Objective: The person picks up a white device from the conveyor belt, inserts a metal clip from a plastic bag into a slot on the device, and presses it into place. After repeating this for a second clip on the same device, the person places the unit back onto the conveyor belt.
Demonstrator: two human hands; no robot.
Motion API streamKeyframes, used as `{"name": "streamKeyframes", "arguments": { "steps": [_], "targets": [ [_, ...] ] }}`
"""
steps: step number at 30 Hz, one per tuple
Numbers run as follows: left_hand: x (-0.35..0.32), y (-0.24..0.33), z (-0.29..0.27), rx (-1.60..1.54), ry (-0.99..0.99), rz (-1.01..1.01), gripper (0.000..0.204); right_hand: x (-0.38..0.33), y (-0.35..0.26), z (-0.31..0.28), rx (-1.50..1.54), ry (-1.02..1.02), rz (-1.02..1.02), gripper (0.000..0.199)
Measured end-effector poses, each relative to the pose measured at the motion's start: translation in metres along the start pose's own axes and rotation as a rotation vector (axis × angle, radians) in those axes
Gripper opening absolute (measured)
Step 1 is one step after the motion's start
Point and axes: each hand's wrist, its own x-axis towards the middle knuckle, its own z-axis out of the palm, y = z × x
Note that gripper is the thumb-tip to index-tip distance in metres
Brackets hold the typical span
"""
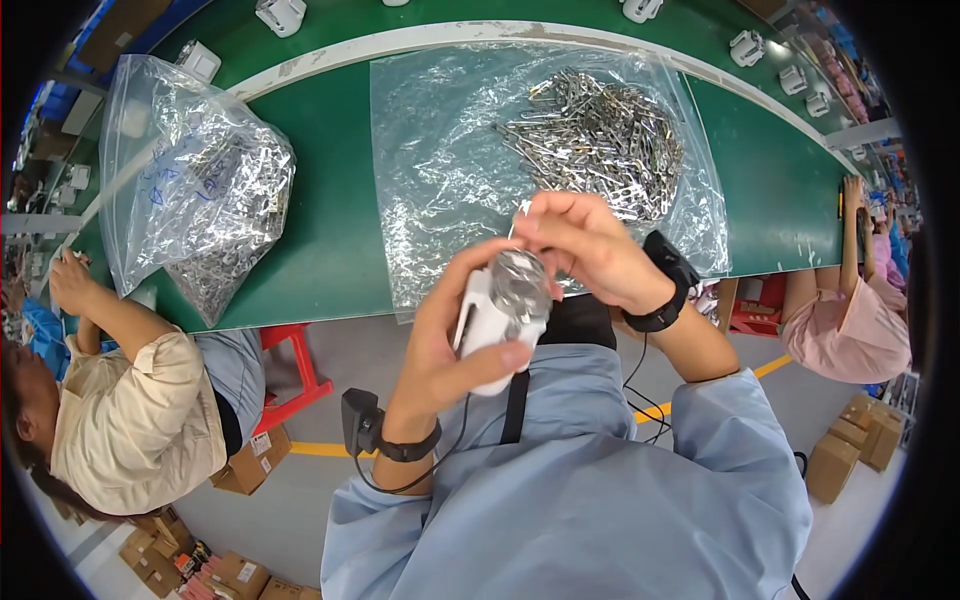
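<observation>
My left hand (438, 358) is wrapped round a white plastic device (489, 338) with a shiny, see-through rounded end, held just off the table's near edge. Close above that end, my right hand (590, 242) pinches a small slim metal piece (521, 212) between thumb and fingertips. Whether the piece touches the device cannot be made out. Beyond my hands, a heap of small flat metal parts (610, 145) lies on a clear plastic sheet or bag (425, 170) spread over the green table (335, 190).
A clear bag (225, 190) full of similar metal parts stands on the left. A white rail (420, 42) divides off a strip holding several white devices (746, 47). One co-worker (140, 400) sits left, another (850, 325) right. A red stool (295, 375) stands below the table.
</observation>
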Motion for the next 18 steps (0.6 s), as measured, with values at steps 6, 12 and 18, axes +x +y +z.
{"name": "streamKeyframes", "arguments": {
  "steps": [6,12,18],
  "targets": [
    [0.007,-0.001,0.009,0.093,0.418,-0.028,0.052,-0.028,-0.024,0.032,-0.367,-0.073,-0.147,0.01],
    [0.016,-0.011,0.014,0.236,0.513,0.09,0.037,-0.018,-0.014,0.033,-0.591,-0.052,-0.212,0.009],
    [0.01,-0.004,0.019,0.32,0.543,0.015,0.033,-0.017,0.005,0.037,-0.718,0.07,-0.311,0.015]
  ]
}}
